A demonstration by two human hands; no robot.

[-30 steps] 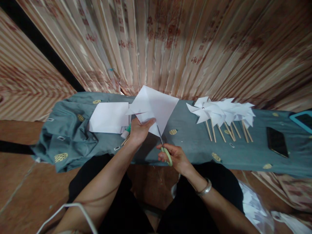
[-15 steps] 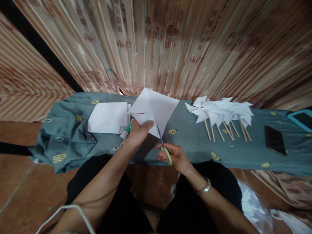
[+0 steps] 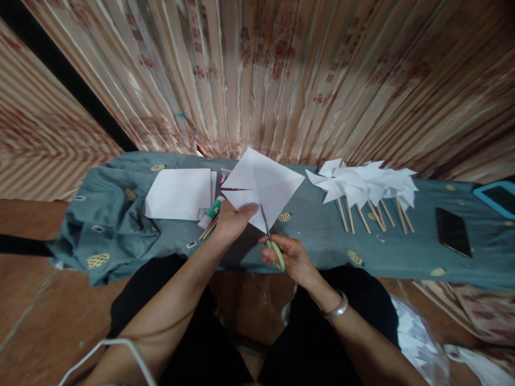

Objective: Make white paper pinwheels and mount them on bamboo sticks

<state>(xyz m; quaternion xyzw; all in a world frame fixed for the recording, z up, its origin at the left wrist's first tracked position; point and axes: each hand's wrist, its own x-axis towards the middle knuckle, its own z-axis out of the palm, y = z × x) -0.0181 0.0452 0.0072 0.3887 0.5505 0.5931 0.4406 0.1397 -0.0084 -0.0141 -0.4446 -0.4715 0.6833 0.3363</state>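
Note:
A square sheet of white paper [image 3: 273, 185] is held up above the cloth, turned corner-up, with a slit running in from its left corner. My left hand [image 3: 235, 219] pinches its lower left part, thumb on top and fingers hidden beneath. My right hand [image 3: 290, 256] grips the light green handles of a pair of scissors [image 3: 276, 254]. The blades point up and away from me and lie at the sheet's lower corner, along a cut line toward the middle. Just left of the sheet lie a green-and-white glue stick [image 3: 211, 213] and several thin wooden sticks [image 3: 208, 227].
A stack of white paper [image 3: 179, 194] lies left on the grey-green cloth [image 3: 322, 252]. Several white paper pinwheels [image 3: 362, 182] on sticks lie to the right, then a dark phone [image 3: 454, 231] and a blue-edged device [image 3: 499, 197]. A patterned curtain [image 3: 257, 80] hangs behind.
The sheet and my left hand have shifted slightly right, so the glue stick and wooden sticks show more. The scissors stay at the lower corner, the paper having moved further onto the blades.

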